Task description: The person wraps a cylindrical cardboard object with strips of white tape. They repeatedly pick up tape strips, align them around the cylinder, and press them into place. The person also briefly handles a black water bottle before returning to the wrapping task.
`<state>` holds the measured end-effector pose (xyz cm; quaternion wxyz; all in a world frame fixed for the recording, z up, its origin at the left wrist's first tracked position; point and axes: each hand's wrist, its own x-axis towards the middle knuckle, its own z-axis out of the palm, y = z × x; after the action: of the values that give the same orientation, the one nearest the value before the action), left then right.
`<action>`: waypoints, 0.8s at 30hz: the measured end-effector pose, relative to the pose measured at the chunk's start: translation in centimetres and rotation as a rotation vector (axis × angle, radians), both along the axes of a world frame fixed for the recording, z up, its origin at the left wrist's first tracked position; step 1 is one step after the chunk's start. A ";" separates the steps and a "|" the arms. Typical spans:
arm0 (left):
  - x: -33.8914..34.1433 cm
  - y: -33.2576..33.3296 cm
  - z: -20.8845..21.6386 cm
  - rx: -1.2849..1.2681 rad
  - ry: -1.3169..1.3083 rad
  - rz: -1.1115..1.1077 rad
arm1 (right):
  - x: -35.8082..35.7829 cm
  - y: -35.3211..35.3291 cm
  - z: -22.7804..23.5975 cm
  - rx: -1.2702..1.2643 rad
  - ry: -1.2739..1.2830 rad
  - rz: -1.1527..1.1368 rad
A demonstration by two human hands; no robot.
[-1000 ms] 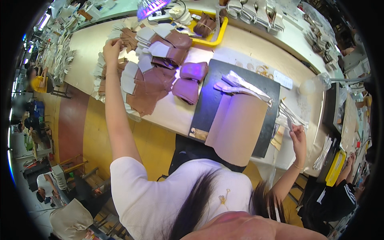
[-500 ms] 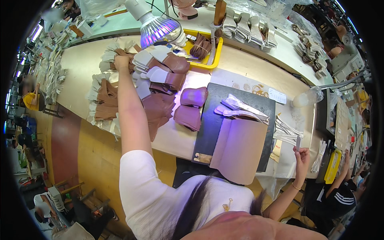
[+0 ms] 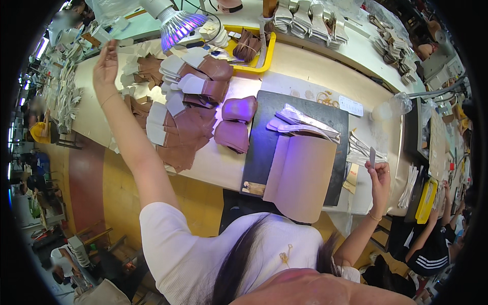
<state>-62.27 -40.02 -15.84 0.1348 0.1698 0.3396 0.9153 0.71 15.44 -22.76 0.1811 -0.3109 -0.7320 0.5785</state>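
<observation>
My left hand (image 3: 106,63) is lifted over the far left of the table, its fingers loosely stretched with nothing visible in them. Closest to it is a fanned pile of brown leather-like pieces (image 3: 148,70) with pale edges. More brown pieces with pale tabs (image 3: 180,124) lie in overlapping fans beside my left forearm, which hides some of them. My right hand (image 3: 379,178), at the table's right side, pinches a thin flat grey strip-shaped tool (image 3: 372,156) that points upward. Near that hand lie several narrow pale strips (image 3: 360,147).
Two brown stacks (image 3: 233,136) sit beside a black board (image 3: 259,152) carrying a curved tan sheet (image 3: 305,173) and shiny pale strips (image 3: 305,124). Behind are a lit lamp (image 3: 178,25) and a yellow tray (image 3: 267,58). A clear plastic bottle (image 3: 391,117) stands at right.
My left hand has left the brown pile and swung outward to the left, uncovering pale tabs on the fanned pieces. My right hand still holds the flat tool, slightly higher in view.
</observation>
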 end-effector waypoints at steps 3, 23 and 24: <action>7.6 2.3 4.7 -0.173 0.200 0.206 | -0.3 -0.3 0.2 0.004 0.013 0.023; 46.0 30.0 -1.7 -0.499 0.466 0.010 | -5.0 -12.2 5.0 -0.989 0.549 0.333; 46.3 30.2 -2.0 -0.462 0.446 0.006 | -5.2 -12.1 4.7 -1.030 0.521 0.292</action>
<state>-15.92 -9.78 -17.82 0.0894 0.3303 0.5601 0.7544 -4.46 3.34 -18.02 0.0991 -0.1029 -0.3237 0.9353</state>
